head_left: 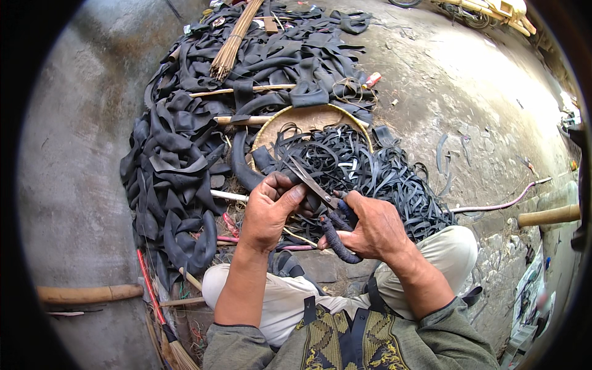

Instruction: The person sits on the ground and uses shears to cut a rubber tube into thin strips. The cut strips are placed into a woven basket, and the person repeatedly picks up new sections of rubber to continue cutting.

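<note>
Left hand (pixel 266 211) is closed in a pinch on a narrow black rubber strip (pixel 300 198), thumb on top, just over the person's lap. To its right, the right hand (pixel 370 225) is closed around the scissors (pixel 320 194); their handles are wrapped in dark cord and the thin metal blades point up and to the left, touching the strip. I judge the strip light, soft and floppy, with a matte, a little grippy surface, so it is best held near the blades, where it stays taut. On the left lies a heap of inner tube pieces (pixel 176 160), wide, curled and dull black. In the middle a round woven basket (pixel 314 117) holds cut strips (pixel 370 166), thin and tangled, spilling to the right on the concrete floor (pixel 468 105).
</note>
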`<state>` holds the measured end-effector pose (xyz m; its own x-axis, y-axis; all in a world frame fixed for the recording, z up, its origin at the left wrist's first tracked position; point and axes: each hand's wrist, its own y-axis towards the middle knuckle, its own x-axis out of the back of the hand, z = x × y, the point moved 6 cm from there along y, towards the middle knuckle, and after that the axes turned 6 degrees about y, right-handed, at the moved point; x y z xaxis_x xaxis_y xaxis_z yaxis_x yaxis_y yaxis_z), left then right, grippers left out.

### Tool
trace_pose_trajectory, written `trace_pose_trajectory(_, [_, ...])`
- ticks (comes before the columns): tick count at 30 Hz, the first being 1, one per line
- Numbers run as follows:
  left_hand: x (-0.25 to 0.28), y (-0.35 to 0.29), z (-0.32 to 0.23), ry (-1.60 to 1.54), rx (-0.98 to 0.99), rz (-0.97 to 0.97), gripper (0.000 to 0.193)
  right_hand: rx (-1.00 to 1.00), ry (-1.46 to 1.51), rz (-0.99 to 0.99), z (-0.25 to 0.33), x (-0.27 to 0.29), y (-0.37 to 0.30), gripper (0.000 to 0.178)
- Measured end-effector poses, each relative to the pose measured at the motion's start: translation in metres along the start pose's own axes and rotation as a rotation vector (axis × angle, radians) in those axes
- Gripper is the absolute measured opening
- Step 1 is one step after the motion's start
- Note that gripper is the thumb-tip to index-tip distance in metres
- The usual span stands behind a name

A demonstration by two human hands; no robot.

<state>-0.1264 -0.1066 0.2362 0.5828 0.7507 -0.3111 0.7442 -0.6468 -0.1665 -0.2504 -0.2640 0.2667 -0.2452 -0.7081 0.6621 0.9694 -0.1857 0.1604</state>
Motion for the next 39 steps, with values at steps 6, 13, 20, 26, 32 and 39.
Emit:
trace_pose_trajectory(6, [-0.002,-0.001,-0.003,-0.042,0.014,-0.015,0.018,-0.183,0.348,-0.126,-0.014,0.0,0.003,0.059])
trace_pose_trajectory(13, [-0.01,-0.001,-0.002,-0.162,0.091,0.012,0.027,-0.199,1.073,-0.046,-0.019,-0.02,0.012,0.035])
trace_pose_trajectory(20, [0.016,0.002,-0.02,-0.215,-0.066,-0.189,0.025,-0.364,1.016,0.18,-0.017,-0.039,0.006,0.03])
trace_pose_trajectory(26, [0.038,0.003,-0.023,-0.366,-0.145,-0.276,0.021,-0.375,1.007,0.175,-0.013,-0.033,0.004,0.034])
trace_pose_trajectory(32, [0.023,0.007,-0.012,-0.396,-0.005,-0.158,0.032,-0.319,0.934,0.099,-0.016,-0.032,0.005,0.035])
trace_pose_trajectory(39, [-0.016,0.001,0.006,-0.168,0.129,0.053,0.042,-0.207,0.735,-0.087,-0.022,-0.022,0.007,0.035])
